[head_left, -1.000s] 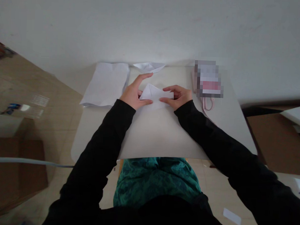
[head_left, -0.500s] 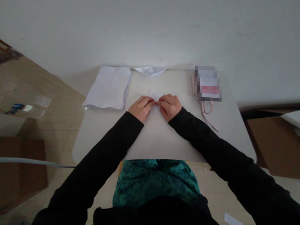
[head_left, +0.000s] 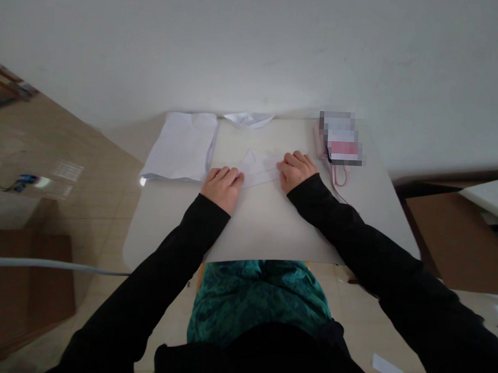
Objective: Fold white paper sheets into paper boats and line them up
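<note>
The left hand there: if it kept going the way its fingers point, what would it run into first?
The folded white paper, right at the fingertips of the left hand; from this angle they may already touch it.

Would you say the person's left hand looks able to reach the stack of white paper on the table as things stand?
Probably yes: the left hand rests beside the folded white paper, and the stack of white paper lies just to its left, with nothing visibly in the way.

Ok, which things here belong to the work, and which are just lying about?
Belonging to the work:
folded white paper between the left hand and right hand

Lying about:
stack of white sheets
folded paper by the wall
blurred pink-corded item
</note>
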The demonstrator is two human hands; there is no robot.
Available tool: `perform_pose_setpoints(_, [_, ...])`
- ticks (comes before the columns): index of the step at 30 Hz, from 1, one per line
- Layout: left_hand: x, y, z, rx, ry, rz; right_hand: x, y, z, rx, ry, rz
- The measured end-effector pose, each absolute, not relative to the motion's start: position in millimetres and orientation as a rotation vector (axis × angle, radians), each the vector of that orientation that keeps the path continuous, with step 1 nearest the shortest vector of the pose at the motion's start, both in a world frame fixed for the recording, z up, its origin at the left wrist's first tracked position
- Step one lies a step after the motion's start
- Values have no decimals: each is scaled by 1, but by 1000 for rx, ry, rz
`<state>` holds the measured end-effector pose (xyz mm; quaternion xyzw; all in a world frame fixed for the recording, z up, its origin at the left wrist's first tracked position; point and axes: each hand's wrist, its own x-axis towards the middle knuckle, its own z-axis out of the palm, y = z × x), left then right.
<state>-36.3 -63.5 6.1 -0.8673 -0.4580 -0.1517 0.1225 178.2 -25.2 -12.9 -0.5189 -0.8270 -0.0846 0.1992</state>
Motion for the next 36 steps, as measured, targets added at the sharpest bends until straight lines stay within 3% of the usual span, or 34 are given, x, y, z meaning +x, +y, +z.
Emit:
perform_pose_setpoints(4, [-35,-68,4,-2458,-1378,-502,178,-26,-12,-1423,-2338,-376])
perform_pose_setpoints(10, [0,-48,5,-2829,-1180,-476,172,-25,-9,-1401,-2379,-354])
perform_pose_setpoints(19, [-10,-57,13,-2697,-1338,-380,178,-30,-14,-1483,-2264,-336])
perform_pose_setpoints(26, [-36,-67,11,-2558,-1369,-503,170,-33,-10,-1429,-2279,-449])
perform_pose_setpoints(36, [-30,-60,15,-2569,-1428,-485,131,-34,-12,-1263,-2244,-84])
